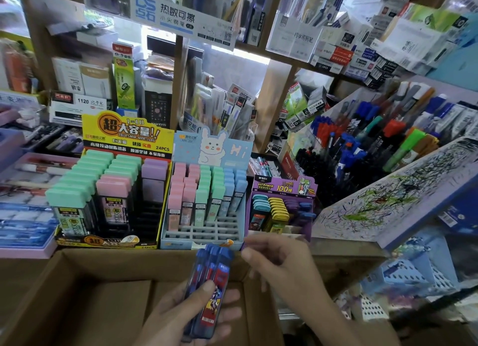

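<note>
Three blue caps at least show at the top of the bundle of lead cases (214, 268) that the left hand (176, 317) grips low in the view, above an open cardboard carton (77, 281). The thumb (205, 287) lies across the front of the bundle, and the fingers (230, 298) wrap round from the far side, so the cases are clamped upright with a slight tilt, caps pointing away from the person. The right hand (282, 265) holds nothing. Its fingers are loosely bent and its thumb and forefinger (249, 239) stand apart with a clear gap between them. The thumb tip sits just beside the topmost cap of the bundle, but blur makes it impossible to tell whether it touches. Just beyond that hand stands a purple display box (282, 188) with rows of teal, yellow, purple and blue-capped cases. To its left are a light blue display tray (201, 232), its front slots unfilled, and a yellow display box (108, 139) of larger green, pink and lilac-capped cases.
</note>
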`<state>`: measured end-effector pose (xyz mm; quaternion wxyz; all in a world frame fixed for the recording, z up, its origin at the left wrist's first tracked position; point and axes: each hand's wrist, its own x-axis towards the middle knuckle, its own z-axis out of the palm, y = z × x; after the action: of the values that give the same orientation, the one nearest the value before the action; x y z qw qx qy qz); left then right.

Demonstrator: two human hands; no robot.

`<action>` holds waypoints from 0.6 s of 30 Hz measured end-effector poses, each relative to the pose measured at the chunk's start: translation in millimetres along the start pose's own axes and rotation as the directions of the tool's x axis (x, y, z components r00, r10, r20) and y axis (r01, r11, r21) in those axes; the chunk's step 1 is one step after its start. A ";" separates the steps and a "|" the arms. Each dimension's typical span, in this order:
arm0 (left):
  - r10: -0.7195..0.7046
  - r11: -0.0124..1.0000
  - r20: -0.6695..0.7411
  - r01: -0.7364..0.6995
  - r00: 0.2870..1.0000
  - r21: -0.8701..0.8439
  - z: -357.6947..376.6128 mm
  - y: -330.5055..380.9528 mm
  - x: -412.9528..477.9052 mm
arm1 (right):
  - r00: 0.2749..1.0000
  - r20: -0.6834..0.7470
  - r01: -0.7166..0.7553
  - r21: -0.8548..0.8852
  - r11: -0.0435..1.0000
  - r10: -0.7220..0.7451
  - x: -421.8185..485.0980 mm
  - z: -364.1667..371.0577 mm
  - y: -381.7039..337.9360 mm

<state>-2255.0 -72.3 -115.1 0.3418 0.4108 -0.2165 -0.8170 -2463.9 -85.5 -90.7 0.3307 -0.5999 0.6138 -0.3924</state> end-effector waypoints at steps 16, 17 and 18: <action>0.039 0.998 -0.029 -0.040 0.999 -0.052 -7.6 -6.9 8.6 | 0.992 0.058 -0.126 0.344 0.931 0.113 1.3 0.8 1.7; 0.041 0.997 -0.036 -0.044 0.998 -0.062 -8.1 -6.3 8.2 | 0.993 0.024 -0.119 0.344 0.932 0.118 1.5 -7.0 0.4; 0.037 0.997 -0.037 -0.040 0.999 -0.069 -8.3 -5.6 7.7 | 0.993 -0.015 -0.103 0.321 0.941 0.114 2.0 -15.7 -1.4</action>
<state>-2253.6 -74.8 -127.4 0.3754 0.4089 -0.1894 -0.8100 -2477.2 -86.1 -81.9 0.4345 -0.4968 0.5797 -0.4779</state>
